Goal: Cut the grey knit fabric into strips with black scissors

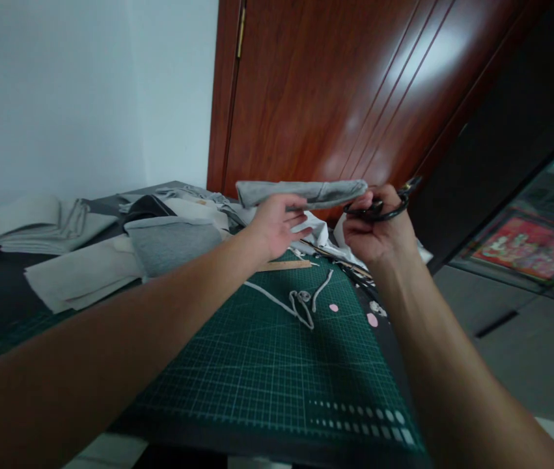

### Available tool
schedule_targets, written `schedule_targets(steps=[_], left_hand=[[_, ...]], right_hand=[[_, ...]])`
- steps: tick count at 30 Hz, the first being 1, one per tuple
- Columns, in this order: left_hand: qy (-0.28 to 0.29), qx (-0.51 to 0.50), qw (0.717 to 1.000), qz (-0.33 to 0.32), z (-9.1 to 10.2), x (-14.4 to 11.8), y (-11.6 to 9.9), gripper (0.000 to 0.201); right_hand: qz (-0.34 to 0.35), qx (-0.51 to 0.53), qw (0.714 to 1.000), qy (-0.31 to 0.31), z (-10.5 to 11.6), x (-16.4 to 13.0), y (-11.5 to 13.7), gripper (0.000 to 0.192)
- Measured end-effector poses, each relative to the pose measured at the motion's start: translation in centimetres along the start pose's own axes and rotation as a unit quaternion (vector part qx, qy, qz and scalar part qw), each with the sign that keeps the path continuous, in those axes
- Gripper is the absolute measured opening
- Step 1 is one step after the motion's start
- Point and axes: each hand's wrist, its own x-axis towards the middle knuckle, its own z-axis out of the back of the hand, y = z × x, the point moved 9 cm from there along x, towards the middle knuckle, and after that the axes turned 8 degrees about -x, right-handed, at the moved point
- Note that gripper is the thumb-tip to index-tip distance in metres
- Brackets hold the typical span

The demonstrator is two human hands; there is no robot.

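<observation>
A folded piece of grey fabric (306,191) is held up level above the far end of the green cutting mat (277,365). My right hand (379,228) has its fingers through the black handles of a pair of scissors (394,207). The same hand's fingertips meet the fabric's right end. Against the fabric's lower edge is my left hand (279,225), its fingers stretched and apart. Whether its thumb supports the cloth from behind is hidden. Below the hands, a loose grey cord (277,301) and a wooden strip (284,265) lie on the mat.
Grey fabric pieces (174,244) and pale folded cloth (86,270) cover the table's left side. Two pink scraps (334,308) lie toward the right of the mat. White cloth (313,228) is heaped at the back, before a brown wooden door (316,91). A dark cabinet stands right.
</observation>
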Motion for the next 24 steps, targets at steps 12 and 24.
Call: schedule_targets(steps=[12, 24], left_hand=[[-0.175, -0.157, 0.965, 0.114, 10.3, -14.8, 11.3, 0.004], [-0.045, -0.071, 0.993, 0.081, 7.3, -12.6, 9.3, 0.015]], right_hand=[[-0.231, -0.043, 0.965, -0.116, 7.3, -17.9, -17.5, 0.029], [-0.181, -0.084, 0.971, -0.130, 8.4, -17.8, -15.9, 0.032]])
